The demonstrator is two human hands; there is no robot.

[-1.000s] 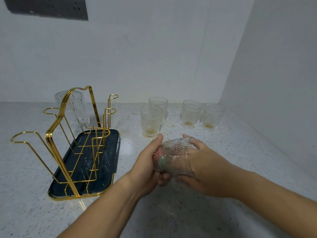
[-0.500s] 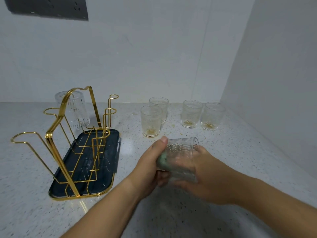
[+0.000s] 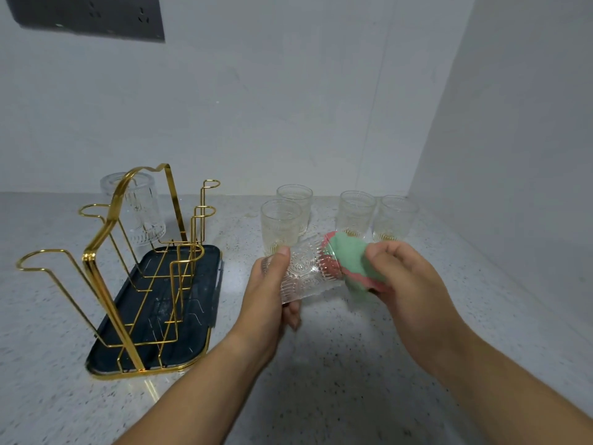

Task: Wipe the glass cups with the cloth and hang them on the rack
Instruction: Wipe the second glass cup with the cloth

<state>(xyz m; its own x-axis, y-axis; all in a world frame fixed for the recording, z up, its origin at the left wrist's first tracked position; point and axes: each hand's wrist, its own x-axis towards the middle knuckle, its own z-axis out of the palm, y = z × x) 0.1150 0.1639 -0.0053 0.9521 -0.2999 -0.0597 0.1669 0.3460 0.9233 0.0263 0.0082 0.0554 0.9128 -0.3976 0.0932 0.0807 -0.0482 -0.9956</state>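
At glass cup (image 3: 305, 275) mouth, cloth (image 3: 350, 259) half hidden in right hand (image 3: 414, 290).

On my feed the glass cup (image 3: 305, 274) nearest me is clear, pressed with a round sunburst medallion and fine vertical ribs. The cloth (image 3: 351, 263) at its mouth is mint green on one face and coral pink on the other. The four standing cups (image 3: 280, 226) behind are clear, with similar ribbing and a golden tint at their bases. I read the rack (image 3: 106, 239) as shiny gold wire, its tray (image 3: 195, 303) dark navy with a gold rim. The hung cup (image 3: 142, 216) is clear and ribbed. The counter (image 3: 353, 364) is pale grey, speckled dark; the wall panel (image 3: 90, 14) is charcoal.
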